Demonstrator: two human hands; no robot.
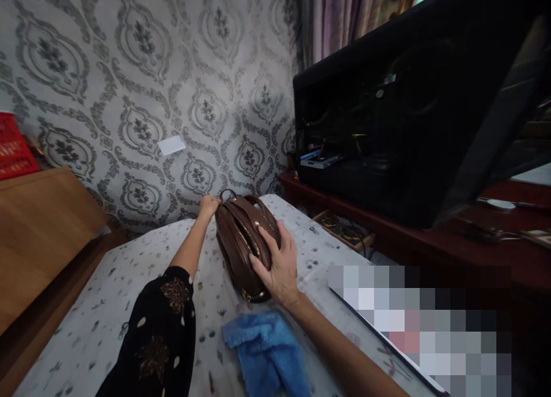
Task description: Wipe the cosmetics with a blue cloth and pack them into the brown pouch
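A brown leather bag (235,236) lies on the patterned white bedsheet, its zipper with brass-coloured teeth partly parted along the top. At the bag's far end my left hand (209,205) is closed on its edge; the fingertips are hidden, so the exact part pinched does not show. My right hand (279,265) curves over the near right side, holding the bag, with the thumb beside the zipper and the fingers spread across the top. Just below the bag, a crumpled blue cloth (271,354) rests on the sheet.
A large black screen (387,116) stands on a dark red desk (297,190) at the right, above an open drawer (361,242). A blurred-out flat item lies at lower right. Wooden furniture (47,225) bears a red basket (15,147) at left. Patterned wallpaper (206,110) covers the wall behind.
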